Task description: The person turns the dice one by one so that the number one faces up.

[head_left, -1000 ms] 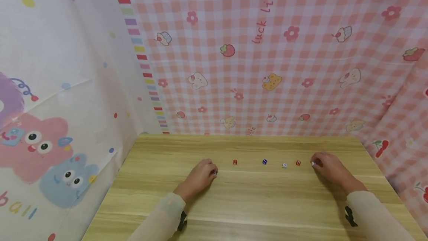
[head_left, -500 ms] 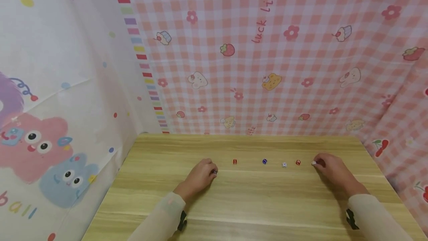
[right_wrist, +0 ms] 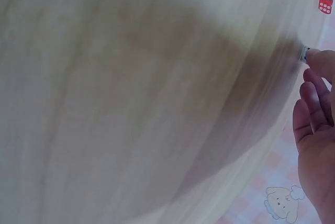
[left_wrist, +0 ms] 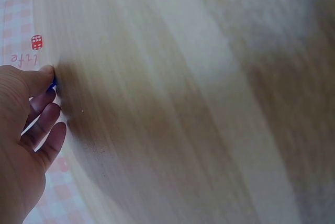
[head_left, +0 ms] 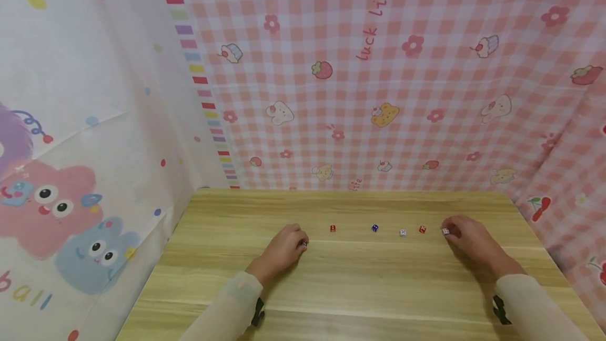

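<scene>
Between thumb and fingers, my left hand (head_left: 284, 246) pinches a blue die (left_wrist: 53, 83), mostly hidden by the fingertips, down at the table. My right hand (head_left: 471, 237) holds a white die (head_left: 445, 231) with dark pips at the right end of a row of dice. Just left of that hand lies a red die (head_left: 422, 229), then a white die (head_left: 403, 232), then a blue die (head_left: 375, 228). Another red die (head_left: 333, 229) lies nearest the left hand, a little beyond its fingertips.
The wooden table (head_left: 360, 288) has its far edge against a pink checked cloth (head_left: 350, 93). A white cloth with cartoon figures (head_left: 118, 146) hangs at the left side. Both forearms come in over the front of the table.
My right hand has shifted slightly to the right, and the white die in it now shows more of its faces. My left hand stays in place.
</scene>
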### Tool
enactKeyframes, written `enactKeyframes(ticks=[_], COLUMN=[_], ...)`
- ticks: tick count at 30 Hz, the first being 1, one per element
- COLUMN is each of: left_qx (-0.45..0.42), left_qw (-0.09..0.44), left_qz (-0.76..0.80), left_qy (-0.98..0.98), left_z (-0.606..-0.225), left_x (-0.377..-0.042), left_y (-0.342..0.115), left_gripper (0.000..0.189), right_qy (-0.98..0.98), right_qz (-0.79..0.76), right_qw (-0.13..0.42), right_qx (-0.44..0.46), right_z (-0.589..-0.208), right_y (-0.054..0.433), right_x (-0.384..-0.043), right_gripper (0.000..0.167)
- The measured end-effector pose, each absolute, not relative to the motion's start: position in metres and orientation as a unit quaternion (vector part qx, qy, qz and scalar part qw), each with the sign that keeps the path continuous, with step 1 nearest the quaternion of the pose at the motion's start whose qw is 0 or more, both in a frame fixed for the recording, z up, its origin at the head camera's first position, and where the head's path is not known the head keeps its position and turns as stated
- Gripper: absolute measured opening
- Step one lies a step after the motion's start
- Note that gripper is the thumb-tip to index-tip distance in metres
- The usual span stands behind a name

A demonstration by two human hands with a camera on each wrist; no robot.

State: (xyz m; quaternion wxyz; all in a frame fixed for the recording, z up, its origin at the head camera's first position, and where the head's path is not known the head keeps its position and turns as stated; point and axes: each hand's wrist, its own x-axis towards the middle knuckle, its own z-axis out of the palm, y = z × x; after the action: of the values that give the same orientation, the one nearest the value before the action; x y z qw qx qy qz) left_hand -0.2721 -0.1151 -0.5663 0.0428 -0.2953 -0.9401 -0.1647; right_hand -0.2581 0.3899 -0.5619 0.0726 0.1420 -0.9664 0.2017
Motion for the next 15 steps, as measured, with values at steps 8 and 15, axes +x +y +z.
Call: enactKeyframes(ticks=[8,15], left_qx=[-0.301,-0.298], left_qw=[0.05,0.048], left_qz=[-0.163,-0.166], left_qy=[-0.938,-0.939], left_z=[-0.5679,-0.5665], left_x=[-0.2732,-0.2723], left_y=[-0.1154,-0.1154], left_gripper=[0.005,0.005], right_qy=[-0.964,-0.965], right_qz=[0.181,0.18], right_qw=[0.087,0.083], right_qx=[0.172,0.174], right_z=[-0.5601,-0.5595], right_y=[0.3883,0.3874], right_x=[-0.2601,-0.2599], right_gripper=[0.009,0.009])
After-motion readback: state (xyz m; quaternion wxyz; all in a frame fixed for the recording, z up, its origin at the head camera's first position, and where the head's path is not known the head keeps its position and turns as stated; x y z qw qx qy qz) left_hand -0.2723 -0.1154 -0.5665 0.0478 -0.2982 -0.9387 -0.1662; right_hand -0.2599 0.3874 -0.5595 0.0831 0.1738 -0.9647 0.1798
